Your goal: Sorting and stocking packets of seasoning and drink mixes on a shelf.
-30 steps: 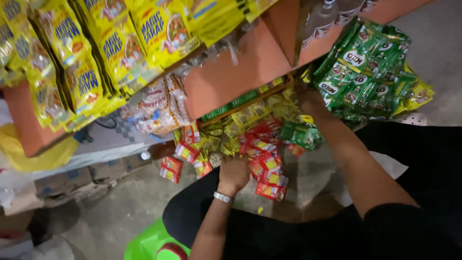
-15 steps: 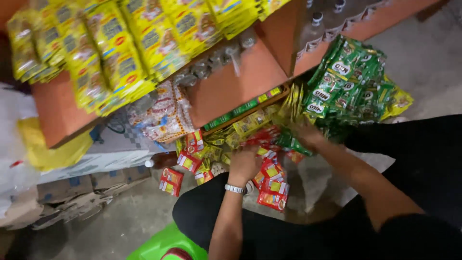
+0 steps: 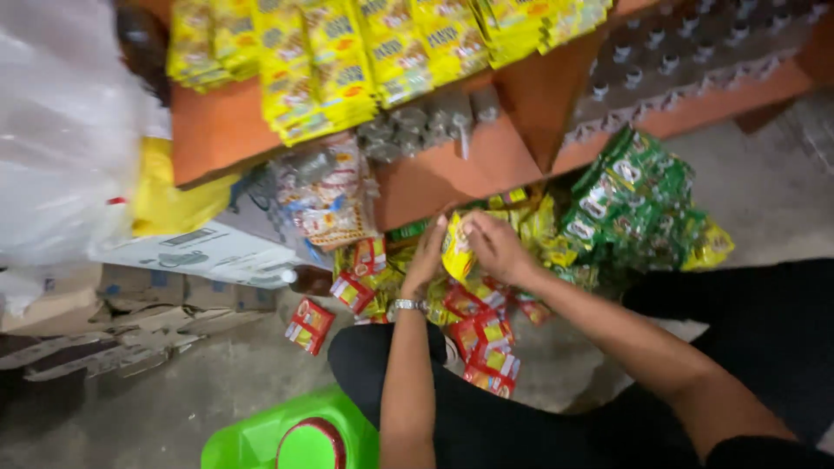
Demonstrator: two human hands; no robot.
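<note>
Both hands' grip (image 3: 465,247) pinches yellow sachet (image 3: 455,254) between fingertips.

Take the orange shelf (image 3: 434,187) as the landmark. Above it, yellow sachet strips (image 3: 347,61) hang crowded edge to edge, closing off any way in from the top. Below its front edge, both hands meet at a yellow packet (image 3: 456,252), with red packets (image 3: 478,334) heaped underneath. Right of the shelf, a green sachet bundle (image 3: 630,204) blocks the gap. Lower left of it, bare concrete floor (image 3: 174,382) lies open between flattened cardboard (image 3: 130,304) and a green stool (image 3: 287,434).
</note>
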